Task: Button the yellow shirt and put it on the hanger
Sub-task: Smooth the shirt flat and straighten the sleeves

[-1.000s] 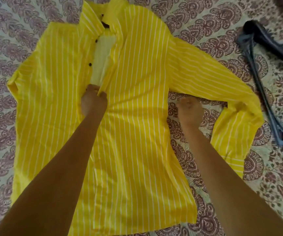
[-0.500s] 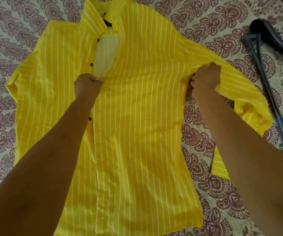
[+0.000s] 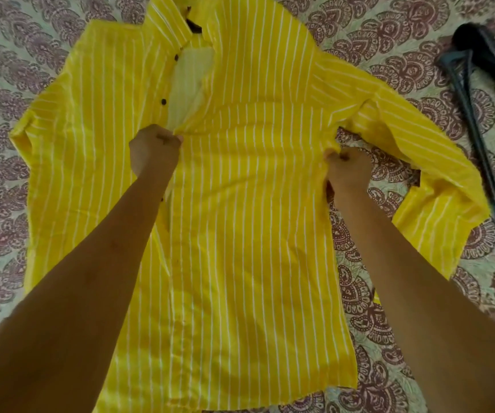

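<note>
Nearest the camera, the left hand (image 3: 154,150) is pinching the front placket and the right hand (image 3: 348,169) is gripping the side seam of the yellow striped shirt (image 3: 249,222), lying flat and unbuttoned on the patterned bedsheet (image 3: 7,70); beyond, the hanger (image 3: 484,162) is lying unused.

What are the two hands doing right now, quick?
Left hand: closed, pinching the front edge of the yellow shirt.
Right hand: closed, gripping the shirt's side edge by the sleeve.

patterned bedsheet (image 3: 404,46), yellow shirt (image 3: 255,234), hanger (image 3: 484,162)
</note>
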Demonstrator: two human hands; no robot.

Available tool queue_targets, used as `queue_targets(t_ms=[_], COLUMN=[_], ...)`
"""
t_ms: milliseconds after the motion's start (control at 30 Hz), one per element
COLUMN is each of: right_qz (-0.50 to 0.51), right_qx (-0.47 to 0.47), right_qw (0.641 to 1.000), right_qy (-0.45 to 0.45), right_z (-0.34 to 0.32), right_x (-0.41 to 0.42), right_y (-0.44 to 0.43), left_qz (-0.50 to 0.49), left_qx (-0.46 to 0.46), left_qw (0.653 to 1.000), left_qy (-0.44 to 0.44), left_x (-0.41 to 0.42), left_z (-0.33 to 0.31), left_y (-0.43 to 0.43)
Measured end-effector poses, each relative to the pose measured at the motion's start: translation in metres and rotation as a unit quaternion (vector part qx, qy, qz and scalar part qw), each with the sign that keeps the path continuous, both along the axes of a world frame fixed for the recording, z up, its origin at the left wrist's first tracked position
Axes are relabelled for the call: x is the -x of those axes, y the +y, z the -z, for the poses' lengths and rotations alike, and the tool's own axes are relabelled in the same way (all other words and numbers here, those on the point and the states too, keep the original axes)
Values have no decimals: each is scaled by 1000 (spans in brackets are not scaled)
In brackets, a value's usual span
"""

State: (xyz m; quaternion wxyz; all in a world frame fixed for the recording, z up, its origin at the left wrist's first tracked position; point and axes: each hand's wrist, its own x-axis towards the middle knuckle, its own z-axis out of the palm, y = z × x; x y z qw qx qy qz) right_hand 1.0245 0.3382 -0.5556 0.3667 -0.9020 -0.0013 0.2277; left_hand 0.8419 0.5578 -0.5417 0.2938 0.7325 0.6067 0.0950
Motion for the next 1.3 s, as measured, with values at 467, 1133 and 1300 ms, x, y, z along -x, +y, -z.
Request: queue_targets(t_ms=[467,1133,1300], right_qz=[-78,-100,-73], right_qx=[-94,27,-21], right_qw=[950,980,956], right_qy=[-288,-168,-283], right_z=[-23,-2,-14], right_x=[16,-95,-109], right_y=[61,203,213], left_qz=[-8,-124,-39], left_qx=[118,349,32], left_qw=[979,848,918], left_qy=[-163,-379,-393], left_x=[-32,-159,-144], left_z=[-5,2,2], left_y=[22,124,137])
